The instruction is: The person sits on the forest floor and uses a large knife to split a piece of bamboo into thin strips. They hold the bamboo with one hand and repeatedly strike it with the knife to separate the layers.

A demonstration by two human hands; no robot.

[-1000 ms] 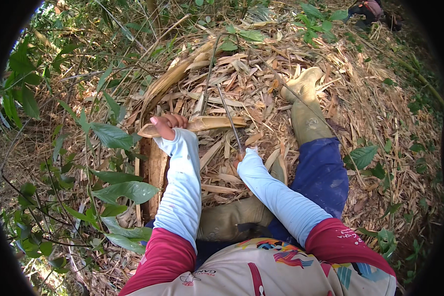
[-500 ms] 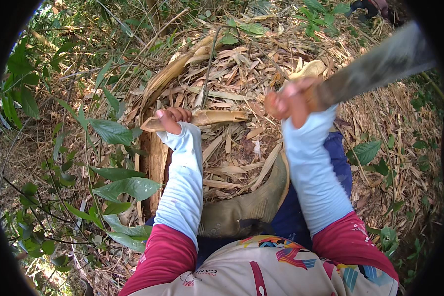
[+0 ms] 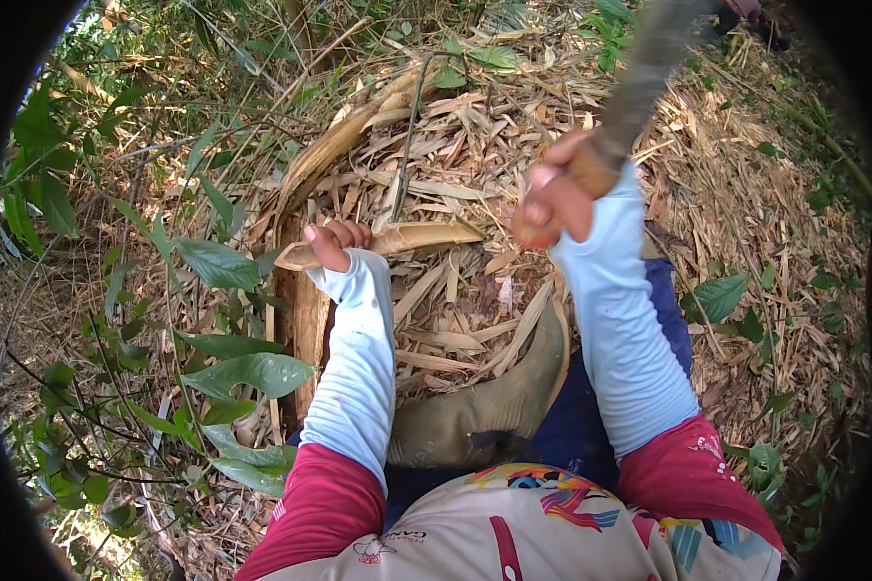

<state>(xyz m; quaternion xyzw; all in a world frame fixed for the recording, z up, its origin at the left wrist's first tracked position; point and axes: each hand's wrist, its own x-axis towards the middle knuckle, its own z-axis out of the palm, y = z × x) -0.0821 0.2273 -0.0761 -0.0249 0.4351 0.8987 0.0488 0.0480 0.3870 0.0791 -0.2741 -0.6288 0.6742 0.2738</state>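
Observation:
My left hand (image 3: pixel 334 242) is closed round a short pale length of split wood or bamboo (image 3: pixel 412 235), held roughly crosswise above the litter. Its right end tapers to a point. To the right, my right hand (image 3: pixel 560 194) grips the wooden handle of a machete (image 3: pixel 639 87), whose blade rises up and slightly right, smeared by motion. The blade is apart from the wood piece. Below my left hand lies a thick split log (image 3: pixel 302 334).
Dry chips and bamboo strips (image 3: pixel 455 145) cover the ground. A curved trunk piece (image 3: pixel 344 136) lies beyond my left hand. My boot (image 3: pixel 475 416) rests close below. Leafy plants (image 3: pixel 247 368) crowd the left side, and a thin stem (image 3: pixel 412 136) stands behind the wood piece.
The machete blade has swung from pointing right to more upright, moving leftward. The wood piece's right end, blunt and notched before, now looks pointed. My left hand has stayed nearly in place.

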